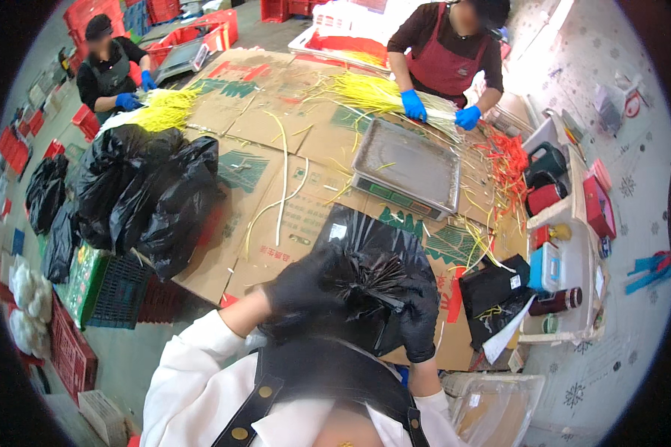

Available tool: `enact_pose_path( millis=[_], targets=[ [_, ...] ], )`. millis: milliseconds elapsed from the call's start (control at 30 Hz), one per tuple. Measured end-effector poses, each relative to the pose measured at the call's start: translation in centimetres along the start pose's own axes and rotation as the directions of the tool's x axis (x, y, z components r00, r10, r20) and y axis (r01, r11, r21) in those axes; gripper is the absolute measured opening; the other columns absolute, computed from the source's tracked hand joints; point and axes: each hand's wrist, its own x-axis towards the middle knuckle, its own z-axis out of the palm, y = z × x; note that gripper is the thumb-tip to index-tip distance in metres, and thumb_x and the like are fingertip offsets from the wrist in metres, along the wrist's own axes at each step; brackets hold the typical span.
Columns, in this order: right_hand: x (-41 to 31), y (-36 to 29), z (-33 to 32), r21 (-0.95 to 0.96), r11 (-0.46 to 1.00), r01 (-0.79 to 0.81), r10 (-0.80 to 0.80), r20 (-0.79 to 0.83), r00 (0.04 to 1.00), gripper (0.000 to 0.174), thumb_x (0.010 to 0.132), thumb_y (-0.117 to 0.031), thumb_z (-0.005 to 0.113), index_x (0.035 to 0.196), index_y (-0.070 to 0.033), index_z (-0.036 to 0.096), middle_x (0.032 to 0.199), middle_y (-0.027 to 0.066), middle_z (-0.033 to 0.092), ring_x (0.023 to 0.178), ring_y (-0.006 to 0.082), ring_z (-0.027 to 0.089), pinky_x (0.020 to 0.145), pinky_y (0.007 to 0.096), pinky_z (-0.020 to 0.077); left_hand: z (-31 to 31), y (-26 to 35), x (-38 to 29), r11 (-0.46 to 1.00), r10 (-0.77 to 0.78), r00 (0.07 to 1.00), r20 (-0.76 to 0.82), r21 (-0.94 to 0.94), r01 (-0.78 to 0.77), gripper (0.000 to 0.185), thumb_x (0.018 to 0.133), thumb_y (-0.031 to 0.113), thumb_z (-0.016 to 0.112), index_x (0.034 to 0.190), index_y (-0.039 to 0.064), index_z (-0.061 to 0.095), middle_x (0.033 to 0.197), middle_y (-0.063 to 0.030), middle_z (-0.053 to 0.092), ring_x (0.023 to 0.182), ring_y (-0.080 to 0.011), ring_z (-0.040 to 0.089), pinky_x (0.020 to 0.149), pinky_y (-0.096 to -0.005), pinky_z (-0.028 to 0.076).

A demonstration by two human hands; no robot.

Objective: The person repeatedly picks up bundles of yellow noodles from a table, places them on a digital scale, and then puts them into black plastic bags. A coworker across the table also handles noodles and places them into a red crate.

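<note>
A black plastic bag [369, 240] with its gathered, crumpled mouth facing up lies at the near edge of the cardboard-covered table [291, 223]. Both my hands wear black gloves. My left hand [307, 285] presses around the bag's left side, close to the gathered plastic. On the other side, my right hand [419, 313] holds the bag, its fingers against the plastic. Black glove on black plastic hides the exact finger positions. Just beyond the bag is a digital scale [405, 167] with a metal tray. Loose yellow-green stalks [283, 184] are strewn on the cardboard.
Full black bags [151, 190] stand at the left. Two co-workers in blue gloves handle bundles of yellow stalks [363, 92] at the far side. Red ties [506, 162], a flat stack of black bags [489, 296] and a foam box [576, 279] with a flask [556, 302] are at the right.
</note>
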Motion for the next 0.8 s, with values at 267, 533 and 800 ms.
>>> enact_pose_path(
  millis=[267,533,800],
  targets=[
    [1.3,-2.5,1.3,-0.151,0.966,-0.208,0.206,-0.029,0.978,0.04,0.083,0.004,0.062,0.122,-0.003,0.061,0.126,0.0152,0.058,0.122,0.0306,0.053,0.105,0.0387,0.0396,-11.4,3.2,-2.9,0.948,-0.051,0.882,-0.468,0.254,0.189,0.022,0.091,0.017,0.064,0.103,0.0,0.072,0.101,-0.0144,0.072,0.092,-0.0288,0.068,0.085,-0.038,0.052],
    [-1.0,3.5,0.0,-0.148,0.956,-0.255,0.255,-0.016,0.967,0.039,0.083,0.003,0.063,0.122,-0.002,0.061,0.119,0.0139,0.063,0.116,0.0265,0.058,0.101,0.036,0.0423,-19.0,3.5,-8.4,0.332,0.342,0.432,-0.834,0.538,0.775,0.03,0.085,0.009,0.066,0.115,0.004,0.069,0.112,-0.0184,0.068,0.106,-0.0355,0.062,0.094,-0.042,0.047],
    [-4.6,7.5,5.2,-0.137,0.88,-0.455,0.473,0.347,0.81,0.057,0.088,-0.019,0.066,0.14,-0.005,0.048,0.138,0.0226,0.051,0.13,0.0348,0.047,0.107,0.0418,0.0376,-5.6,-6.9,-2.8,0.688,-0.052,0.949,-0.31,0.678,0.259,0.056,0.086,0.031,0.069,0.134,0.007,0.055,0.128,-0.0251,0.057,0.116,-0.0426,0.055,0.103,-0.0464,0.041]
  ],
)
